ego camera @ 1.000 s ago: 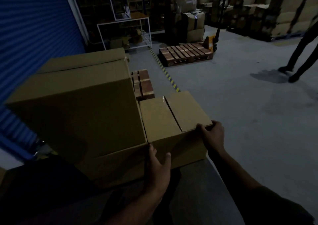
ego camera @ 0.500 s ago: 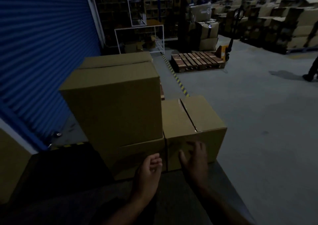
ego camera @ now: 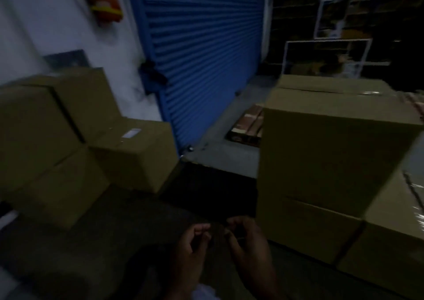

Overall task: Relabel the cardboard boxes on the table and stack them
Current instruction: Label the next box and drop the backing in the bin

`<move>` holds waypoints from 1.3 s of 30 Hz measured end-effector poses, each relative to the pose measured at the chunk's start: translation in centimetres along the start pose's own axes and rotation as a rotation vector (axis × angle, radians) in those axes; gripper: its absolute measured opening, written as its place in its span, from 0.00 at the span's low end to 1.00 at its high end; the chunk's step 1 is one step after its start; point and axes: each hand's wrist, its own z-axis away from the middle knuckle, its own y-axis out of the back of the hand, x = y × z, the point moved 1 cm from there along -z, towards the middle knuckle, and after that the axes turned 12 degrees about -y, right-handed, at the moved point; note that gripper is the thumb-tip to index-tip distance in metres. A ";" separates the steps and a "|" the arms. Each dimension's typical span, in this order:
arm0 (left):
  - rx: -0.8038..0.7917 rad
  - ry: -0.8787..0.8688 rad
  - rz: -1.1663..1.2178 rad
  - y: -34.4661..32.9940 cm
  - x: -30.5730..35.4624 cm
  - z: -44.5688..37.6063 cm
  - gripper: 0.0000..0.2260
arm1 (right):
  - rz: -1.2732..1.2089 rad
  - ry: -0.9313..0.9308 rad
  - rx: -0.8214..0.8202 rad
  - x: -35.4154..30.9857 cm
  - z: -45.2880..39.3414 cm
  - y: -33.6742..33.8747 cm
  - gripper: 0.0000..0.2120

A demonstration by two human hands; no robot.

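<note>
Leftmost, a cluster of closed cardboard boxes [ego camera: 41, 139] sits on the dark worktop [ego camera: 128, 226], and what they contain cannot be seen. One of them, a smaller box [ego camera: 135, 153] at the cluster's right edge, carries a pale label [ego camera: 131, 133] on its top face. Behind and between the groups hangs a blue roller shutter [ego camera: 202, 54], with a wooden pallet [ego camera: 249, 127] on the floor at its foot. Low in the middle, both hands hover over the worktop close together: the left hand [ego camera: 190, 249] has its fingers loosely curled, and the right hand [ego camera: 249, 247] is curled the same way just beside it. Neither grip touches a box (the picture is dim and smeared, so whether something small is pinched between the fingertips cannot be told). Just right of the right hand stands a tall closed box [ego camera: 328, 153], resting on a lower box [ego camera: 309, 228], with another box [ego camera: 390, 249] against it at the far right.
</note>
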 end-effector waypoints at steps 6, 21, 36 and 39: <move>0.245 -0.083 0.000 11.2 -0.4 -4.2 0.06 | -0.014 0.127 -0.173 -7.1 -2.7 -10.0 0.12; 0.299 -0.071 0.026 34.9 -9.4 -24.1 0.12 | 0.061 -0.008 -0.071 -18.1 -15.1 -34.9 0.10; 0.085 -0.021 -0.334 37.2 -13.5 -42.7 0.37 | 0.542 -0.140 0.000 -17.0 -24.3 -39.9 0.11; 0.050 0.007 -0.503 36.6 -13.6 -43.6 0.34 | 0.468 -0.201 -0.005 -16.5 -25.2 -40.2 0.09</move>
